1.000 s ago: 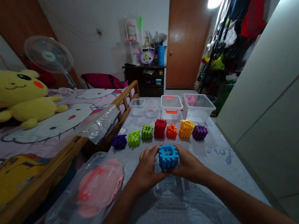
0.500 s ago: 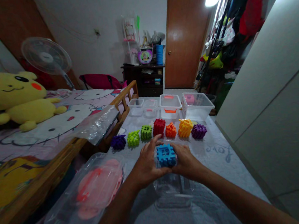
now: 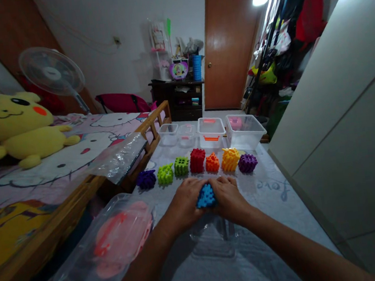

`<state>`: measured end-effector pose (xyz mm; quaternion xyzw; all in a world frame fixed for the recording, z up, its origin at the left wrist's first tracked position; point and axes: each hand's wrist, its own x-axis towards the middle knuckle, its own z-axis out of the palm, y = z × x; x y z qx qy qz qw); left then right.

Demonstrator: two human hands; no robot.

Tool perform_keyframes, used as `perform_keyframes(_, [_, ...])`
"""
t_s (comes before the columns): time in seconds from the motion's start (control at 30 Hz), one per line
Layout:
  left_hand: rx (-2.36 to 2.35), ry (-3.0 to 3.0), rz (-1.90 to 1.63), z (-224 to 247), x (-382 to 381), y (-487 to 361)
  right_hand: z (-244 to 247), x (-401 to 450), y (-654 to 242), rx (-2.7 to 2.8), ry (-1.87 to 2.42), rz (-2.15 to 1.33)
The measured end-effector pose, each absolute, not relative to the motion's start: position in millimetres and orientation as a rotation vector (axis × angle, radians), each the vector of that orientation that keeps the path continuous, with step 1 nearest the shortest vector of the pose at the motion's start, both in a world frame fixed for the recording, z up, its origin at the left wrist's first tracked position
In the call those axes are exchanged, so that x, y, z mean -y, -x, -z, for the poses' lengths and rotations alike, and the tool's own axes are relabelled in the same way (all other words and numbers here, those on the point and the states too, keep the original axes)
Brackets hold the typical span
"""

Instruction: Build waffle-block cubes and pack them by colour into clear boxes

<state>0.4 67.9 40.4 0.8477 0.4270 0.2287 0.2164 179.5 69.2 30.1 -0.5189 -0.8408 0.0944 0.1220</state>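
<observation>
Blue interlocking pieces (image 3: pixel 205 196) are squeezed together between my two hands. My left hand (image 3: pixel 186 204) wraps their left side, and my right hand (image 3: pixel 228 197) closes over their right side. Just beneath the hands a clear plastic container (image 3: pixel 214 241) rests on the cloth-covered table. Beyond the hands runs a row of coloured stacks: dark blue (image 3: pixel 146 180), lime (image 3: pixel 165 174), green (image 3: pixel 181 166), red (image 3: pixel 197 161), orange (image 3: pixel 212 163), yellow (image 3: pixel 230 159) and purple (image 3: pixel 247 163).
Several clear boxes, one with orange handles (image 3: pixel 211 132), line the table's far end. Clear and pink lids (image 3: pixel 121 242) lie at the left. A wooden bed rail (image 3: pixel 151 122) borders the table's left side, and a pale cabinet (image 3: pixel 343 109) stands right.
Both hands have closed further around the blue pieces, which have turned and now show less of their face. The view has shifted slightly.
</observation>
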Motion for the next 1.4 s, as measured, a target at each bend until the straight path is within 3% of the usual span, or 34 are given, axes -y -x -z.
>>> perform_keyframes(0.4, [-1.373, -2.534, -0.272, -45.5, -69.6, -18.1, -49.7, -67.1, -189.3, 2.54, 1.558, -0.246])
perform_keyframes(0.9, [-1.34, -2.4, -0.62, -60.6, -61.4, 5.9, -55.2, -68.2, -184.8, 2.592, 1.486, -0.203])
perform_keyframes(1.4, [-1.323, -2.589, -0.143, -72.2, -34.8, -18.7, -51.0, -71.9, -186.6, 2.576, 1.534, -0.037])
